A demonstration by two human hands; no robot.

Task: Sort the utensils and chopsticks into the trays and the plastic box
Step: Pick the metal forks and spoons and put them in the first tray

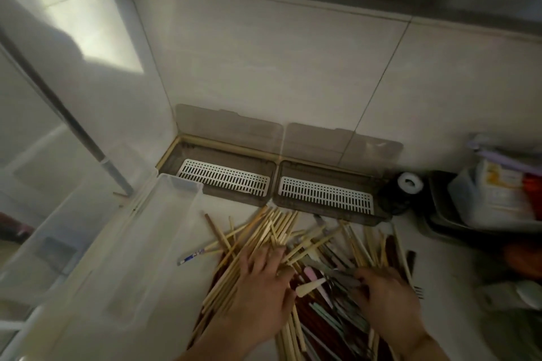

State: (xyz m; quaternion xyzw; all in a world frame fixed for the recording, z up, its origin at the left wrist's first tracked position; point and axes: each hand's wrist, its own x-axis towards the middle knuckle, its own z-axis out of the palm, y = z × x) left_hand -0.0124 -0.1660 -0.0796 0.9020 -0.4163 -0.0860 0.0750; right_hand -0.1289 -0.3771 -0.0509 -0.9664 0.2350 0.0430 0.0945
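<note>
Bamboo chopsticks (265,231) make up most of the heap on the counter (164,328), fanned out in front of me with dark red chopsticks (305,306) and pastel-handled utensils (328,313) tangled underneath. My left hand (258,296) lies flat on the pale sticks, fingers (264,258) spread and straight, pressing rather than gripping. My right hand (387,299) rests on the mixed cutlery; its fingers curl down into the pile, but I cannot tell whether they have closed around anything.

Both draining trays (225,177) (325,193) sit at the back edge of the counter against the tiled wall, lids raised, white slotted inserts bare. The clear plastic box (146,237) stands along the left edge, just beside the heap, and looks unfilled.

I judge the chopsticks light, stiff and smooth, likely to roll and slide across one another, so I would gather several parallel and take them around the middle. The metal utensils should be heavier and slicker; their handles are the safer hold. A fork (418,291) pokes out at the right of the pile.

Dim light and blur make it hard to separate single pieces. The near end of the heap is cut off at the bottom, my hands cover much of its centre, and the containers (495,199) at the counter's right edge are too dark to identify.
</note>
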